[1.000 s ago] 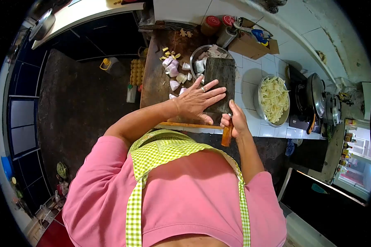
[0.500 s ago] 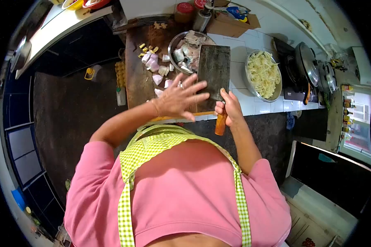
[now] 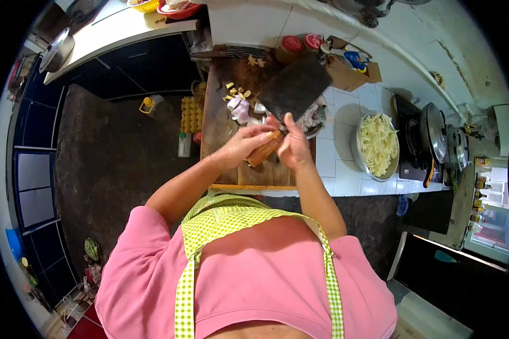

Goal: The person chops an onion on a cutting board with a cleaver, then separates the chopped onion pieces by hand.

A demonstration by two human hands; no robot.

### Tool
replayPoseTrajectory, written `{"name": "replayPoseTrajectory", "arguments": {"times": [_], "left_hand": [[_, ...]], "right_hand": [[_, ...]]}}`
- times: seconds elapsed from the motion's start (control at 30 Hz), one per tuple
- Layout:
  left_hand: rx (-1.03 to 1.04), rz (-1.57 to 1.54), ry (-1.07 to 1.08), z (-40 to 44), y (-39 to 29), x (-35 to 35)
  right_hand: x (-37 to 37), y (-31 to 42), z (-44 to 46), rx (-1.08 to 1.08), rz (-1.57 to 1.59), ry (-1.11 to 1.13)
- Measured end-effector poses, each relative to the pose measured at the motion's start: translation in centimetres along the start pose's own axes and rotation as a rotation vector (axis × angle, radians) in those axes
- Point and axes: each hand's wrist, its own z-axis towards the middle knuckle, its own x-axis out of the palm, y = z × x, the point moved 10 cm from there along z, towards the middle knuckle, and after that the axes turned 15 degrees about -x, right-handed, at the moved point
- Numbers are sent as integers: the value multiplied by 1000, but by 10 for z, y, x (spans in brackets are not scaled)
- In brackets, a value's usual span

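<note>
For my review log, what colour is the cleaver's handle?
The handle is orange-brown, best seen in the head view.

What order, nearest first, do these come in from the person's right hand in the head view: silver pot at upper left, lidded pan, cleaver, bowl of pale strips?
From the right hand:
1. Cleaver: touching it.
2. Bowl of pale strips: to its right.
3. Lidded pan: farther right, beyond the bowl.
4. Silver pot: far upper left.
</note>
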Motion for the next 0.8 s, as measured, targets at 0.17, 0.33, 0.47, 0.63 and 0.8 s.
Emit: {"name": "replayPoseTrajectory", "arguments": {"times": [0.17,0.33,0.47,0.63,0.8], "left_hand": [[54,429,-180,16,-26,-53],[-58,342,-298,28,-44,-119],[-245,510,-375,32,-61,-153],[-318,559,-401,76,-77,-243],[-412,720,-335,115,-92,-250]], "right_hand": [[14,-63,50,93,60,148],[1,-120,108,213,-267,85],[17,-121,119,258,-574,182],[4,-104,104,118,-524,81],[-53,-75,52,122,-626,-135]]}}
